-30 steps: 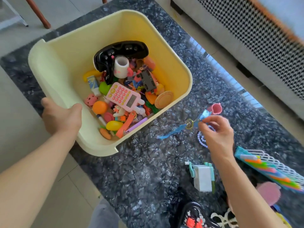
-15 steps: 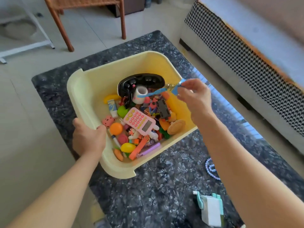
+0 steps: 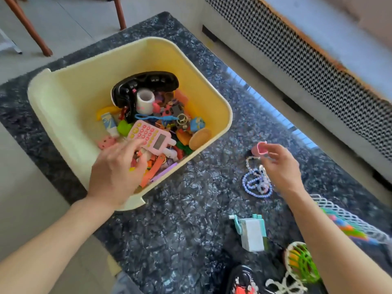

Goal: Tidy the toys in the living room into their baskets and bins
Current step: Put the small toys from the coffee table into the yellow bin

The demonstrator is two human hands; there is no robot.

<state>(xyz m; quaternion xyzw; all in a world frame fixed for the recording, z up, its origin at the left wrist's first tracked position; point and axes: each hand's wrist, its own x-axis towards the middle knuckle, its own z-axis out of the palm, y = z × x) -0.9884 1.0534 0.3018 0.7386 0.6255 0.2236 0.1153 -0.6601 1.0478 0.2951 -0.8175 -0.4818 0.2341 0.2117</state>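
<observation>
Toys are heaped in the yellow bin (image 3: 70, 107), which sits on the dark marbled table (image 3: 191, 225). L hand (image 3: 118, 172) is spread, fingers loose, held over the near part of the heap by the bin's near rim; nothing is gripped. Whether fingertips touch the toys cannot be told. Just beyond the fingers a pink toy calculator (image 3: 151, 136) is seen lying flat on top of the pile. Further in: a white tape roll (image 3: 144, 101), a black toy phone (image 3: 146, 85) against the far wall, a blue strap w/ metal keyring (image 3: 161, 118) draped across the pile, a round tan disc (image 3: 199, 135) at the R wall.

R hand (image 3: 280, 164) is outside the bin, over the table. A small pink cup (image 3: 262, 148) is pinched betw. thumb and forefinger. Just below the hand a beaded necklace (image 3: 254, 183), blue/white, is coiled on the table. Nearer the camera a white box toy w/ teal crank (image 3: 251, 234) stands upright. At far R a white mesh basket (image 3: 347, 219) w/ coloured items is seen, blurred. A green/white lattice ball (image 3: 301, 264) lies at bottom R. A sofa w/ houndstooth trim (image 3: 297, 60) is noted beyond the table.
</observation>
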